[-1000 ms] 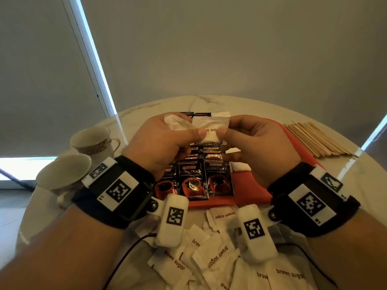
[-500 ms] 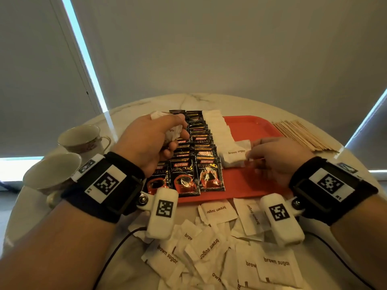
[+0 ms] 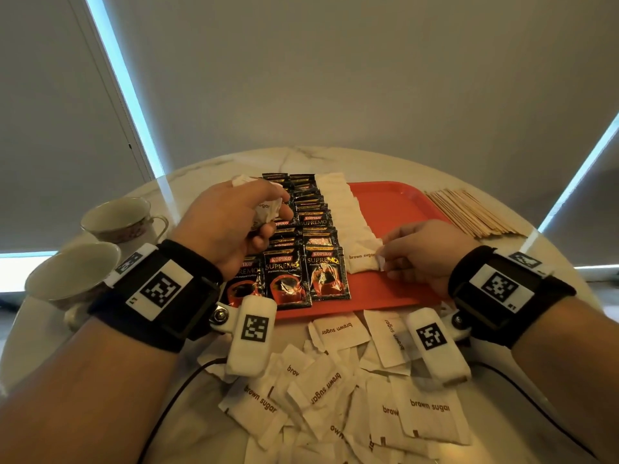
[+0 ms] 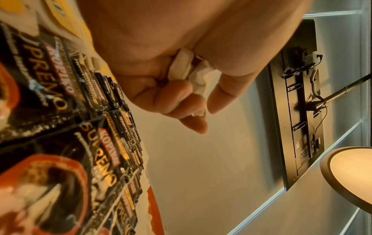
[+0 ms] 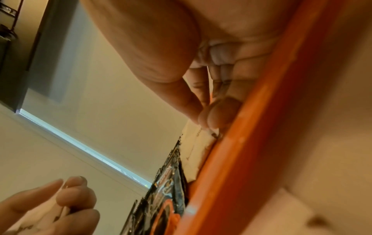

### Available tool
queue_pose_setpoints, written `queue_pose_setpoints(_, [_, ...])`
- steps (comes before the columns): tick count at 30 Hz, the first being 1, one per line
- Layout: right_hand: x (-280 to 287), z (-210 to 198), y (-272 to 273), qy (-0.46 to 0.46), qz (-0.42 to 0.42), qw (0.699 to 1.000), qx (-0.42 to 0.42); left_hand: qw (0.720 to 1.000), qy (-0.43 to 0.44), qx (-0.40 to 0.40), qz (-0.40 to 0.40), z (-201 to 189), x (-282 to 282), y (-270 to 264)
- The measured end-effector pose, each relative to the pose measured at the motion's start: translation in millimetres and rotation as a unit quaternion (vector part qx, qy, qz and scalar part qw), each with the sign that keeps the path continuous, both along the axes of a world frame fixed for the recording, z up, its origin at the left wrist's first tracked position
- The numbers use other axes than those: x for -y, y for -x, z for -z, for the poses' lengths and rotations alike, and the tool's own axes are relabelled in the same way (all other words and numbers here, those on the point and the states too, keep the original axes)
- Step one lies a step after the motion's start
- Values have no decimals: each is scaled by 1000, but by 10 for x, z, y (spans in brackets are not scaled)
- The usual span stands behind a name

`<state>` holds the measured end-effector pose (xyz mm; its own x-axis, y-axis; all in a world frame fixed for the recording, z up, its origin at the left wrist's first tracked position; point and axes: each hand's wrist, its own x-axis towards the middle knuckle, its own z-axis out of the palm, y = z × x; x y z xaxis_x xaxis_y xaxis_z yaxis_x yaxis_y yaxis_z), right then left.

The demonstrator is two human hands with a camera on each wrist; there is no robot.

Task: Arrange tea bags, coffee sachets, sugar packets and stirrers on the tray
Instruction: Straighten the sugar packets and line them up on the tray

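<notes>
Tray [image 3: 398, 202] holds coffee sachets [image 3: 306, 249], sugar packet row [image 3: 345, 216]; hands apart: left [image 3: 231, 226] clutches packets, right [image 3: 425, 252] pinches one.

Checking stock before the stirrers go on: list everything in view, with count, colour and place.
tray: one, red, table centre
coffee sachets: overlapping columns, count unclear, black, tray's left part
sugar packet row: one column, white, on tray beside the coffee
loose sugar packets: many, white, table's near edge
stirrers: one bundle, wooden, right of tray
cups: two, pale, far left
table: one, white marble
left hand: grips crumpled sugar packets
right hand: pinches the row's nearest packet
</notes>
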<state>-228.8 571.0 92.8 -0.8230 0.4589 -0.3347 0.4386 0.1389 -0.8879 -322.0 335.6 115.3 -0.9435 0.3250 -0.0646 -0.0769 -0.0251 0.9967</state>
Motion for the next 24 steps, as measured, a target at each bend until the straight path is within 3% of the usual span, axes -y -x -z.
queue_pose_setpoints(6, [34,34,-46,28,42,996,-74,1000,-7,3,4,-17,-4,-11])
queue_pose_setpoints(12, [117,-19,-30,40,-8,998,-50,997,-56,25,36,-48,1,-86])
queue_pose_setpoints(15, [218,-133,16,36,-33,993,-108,996,-59,18,57,-73,-13,-133])
queue_pose_setpoints(20, [582,-335,183,33,-159,971,-178,997,-52,-5,55,-31,-30,-128])
queue_pose_setpoints(24, [734,-276,302,17,-143,959,-246,998,-32,-27,40,-23,-2,-96])
